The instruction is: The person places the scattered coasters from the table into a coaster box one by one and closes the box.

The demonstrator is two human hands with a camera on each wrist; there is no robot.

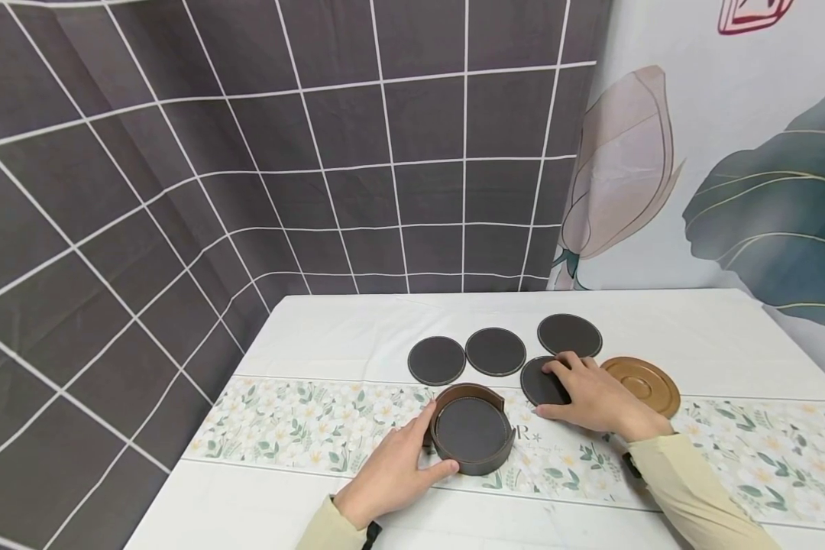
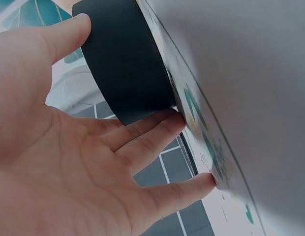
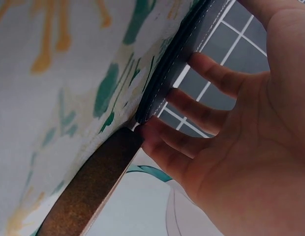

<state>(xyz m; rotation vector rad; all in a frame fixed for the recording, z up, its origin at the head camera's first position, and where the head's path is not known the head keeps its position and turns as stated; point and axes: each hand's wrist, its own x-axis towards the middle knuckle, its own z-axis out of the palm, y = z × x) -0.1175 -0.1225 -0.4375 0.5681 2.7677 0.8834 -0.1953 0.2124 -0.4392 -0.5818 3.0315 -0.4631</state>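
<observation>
My left hand (image 1: 402,462) holds the side of a dark brown round coaster holder (image 1: 477,464), thumb on its near side and fingers round its left. A black coaster (image 1: 470,428) lies inside the holder, which has a gap in its wall at the right. In the left wrist view, the holder's dark outer wall (image 2: 125,59) lies between thumb and fingers. My right hand (image 1: 594,397) rests its fingertips on another black coaster (image 1: 539,382), partly covered by the hand, with the thumb at the near edge. The right wrist view shows the fingertips along that coaster's stitched edge (image 3: 174,64).
Two black coasters (image 1: 436,360) (image 1: 496,351) lie side by side behind the holder, and another black coaster (image 1: 569,334) lies beyond my right hand. A brown disc (image 1: 642,386) with raised rings sits right of that hand. A white floral cloth (image 1: 282,428) covers the table.
</observation>
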